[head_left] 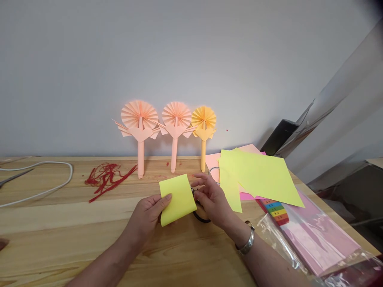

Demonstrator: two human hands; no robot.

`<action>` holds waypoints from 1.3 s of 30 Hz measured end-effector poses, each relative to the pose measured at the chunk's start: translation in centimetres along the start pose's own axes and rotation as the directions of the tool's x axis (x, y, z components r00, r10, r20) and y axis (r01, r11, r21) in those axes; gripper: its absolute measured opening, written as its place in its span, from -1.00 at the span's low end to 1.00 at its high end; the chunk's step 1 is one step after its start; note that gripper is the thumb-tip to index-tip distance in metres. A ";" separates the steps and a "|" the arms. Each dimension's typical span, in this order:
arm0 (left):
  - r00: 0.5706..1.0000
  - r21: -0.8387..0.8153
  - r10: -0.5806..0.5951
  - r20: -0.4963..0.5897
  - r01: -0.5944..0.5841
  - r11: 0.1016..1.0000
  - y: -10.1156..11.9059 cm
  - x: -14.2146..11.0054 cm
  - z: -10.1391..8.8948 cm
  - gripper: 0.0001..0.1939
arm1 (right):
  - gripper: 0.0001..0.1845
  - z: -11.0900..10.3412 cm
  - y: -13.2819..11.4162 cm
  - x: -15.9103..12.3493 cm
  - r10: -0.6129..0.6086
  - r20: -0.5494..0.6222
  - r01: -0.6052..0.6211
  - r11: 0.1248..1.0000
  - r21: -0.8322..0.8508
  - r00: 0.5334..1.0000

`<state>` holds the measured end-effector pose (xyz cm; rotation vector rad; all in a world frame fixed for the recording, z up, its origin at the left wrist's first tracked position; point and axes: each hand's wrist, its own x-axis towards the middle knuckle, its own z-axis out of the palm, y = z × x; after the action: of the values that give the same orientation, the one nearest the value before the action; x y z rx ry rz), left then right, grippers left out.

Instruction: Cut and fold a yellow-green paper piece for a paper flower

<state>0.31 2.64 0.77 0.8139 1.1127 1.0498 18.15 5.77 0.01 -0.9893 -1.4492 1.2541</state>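
A folded sheet of bright yellow paper (178,200) is held up over the wooden table, its lower fold rounded. My left hand (154,207) grips its left edge, thumb flat on the front and fingers behind. At the right edge of the paper, my right hand (211,197) has its thumb and fingers bent around a pair of scissors with black handles (202,218). One handle loop shows below the hand; the paper and my fingers hide most of the rest. A silver bracelet (247,239) circles my right wrist.
Two peach paper fan figures (140,131) and a yellow-orange one (204,135) lean against the wall. Red threads (109,179) and a white cable (60,185) lie left. Yellow sheets (263,173) overlap pink ones at right, beside plastic-wrapped pink paper (323,235). A fingertip (3,243) shows far left.
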 end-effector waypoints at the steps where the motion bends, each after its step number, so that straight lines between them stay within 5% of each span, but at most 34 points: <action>1: 1.000 -0.010 0.004 -0.018 -0.004 1.000 0.1 0.1 0.0 -0.70 | -0.54 -0.1 0.1 0.0 -0.034 0.039 0.035 0.999 -0.033 0.999; 4: 1.000 -0.032 0.003 -0.027 -0.004 0.999 0.2 0.2 0.1 -0.69 | -0.55 -0.2 0.3 -0.1 -0.088 0.137 0.098 0.993 -0.064 0.987; 9: 0.999 0.000 -0.034 0.015 0.034 0.999 -0.4 0.2 -0.4 -0.75 | -0.96 0.3 -0.8 -0.1 -0.110 0.121 0.104 0.993 0.059 0.986; 16: 0.994 0.114 0.060 0.093 -0.071 0.991 -0.6 -0.2 -0.4 -0.80 | -0.81 0.6 -1.3 -0.2 0.114 -0.036 -0.112 0.991 0.068 0.993; 39: 0.980 0.146 0.183 0.081 -0.194 0.970 -0.4 0.0 -0.6 -0.69 | -0.79 0.7 -0.8 -0.1 0.163 -0.074 -0.160 0.986 0.053 0.984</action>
<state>-0.19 2.48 0.23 1.0879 1.0842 1.0947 17.47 5.35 0.79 -1.1300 -1.2951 1.3444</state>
